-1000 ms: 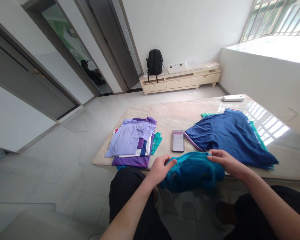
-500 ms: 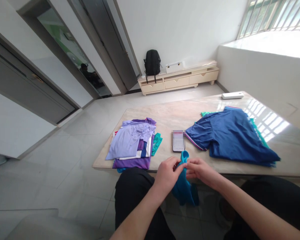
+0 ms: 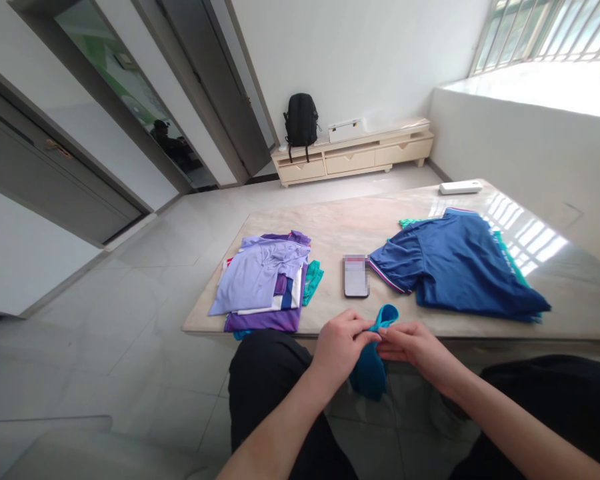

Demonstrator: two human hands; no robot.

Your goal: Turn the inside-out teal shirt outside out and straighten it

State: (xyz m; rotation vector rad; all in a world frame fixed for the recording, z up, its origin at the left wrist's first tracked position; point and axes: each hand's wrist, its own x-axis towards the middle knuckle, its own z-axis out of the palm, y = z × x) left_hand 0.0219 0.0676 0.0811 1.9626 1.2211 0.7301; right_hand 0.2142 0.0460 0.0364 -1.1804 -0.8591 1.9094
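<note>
Head camera looks down at two bare hands that meet at the near edge of a stone table. Left hand and right hand both pinch one teal cloth. Each hand has its fingers pressed together on the top of the cloth, and the fingertips of the two hands are almost touching. A small loop of the cloth sticks up above the fingers, just over the table's near edge. Most of the cloth hangs down below the hands, in front of the table, between the person's knees in black trousers.

On the table, just past the hands, a phone lies flat near the near edge. To the left of the phone, at the near left corner, sits a pile of folded shirts, with a pale purple one on top and darker purple, white and green ones under it. To the right of the phone a dark blue shirt is spread out flat, with some green cloth peeking out under it. A small white box lies at the far right edge.

Far behind, a black backpack sits on a low cream cabinet by the wall.
</note>
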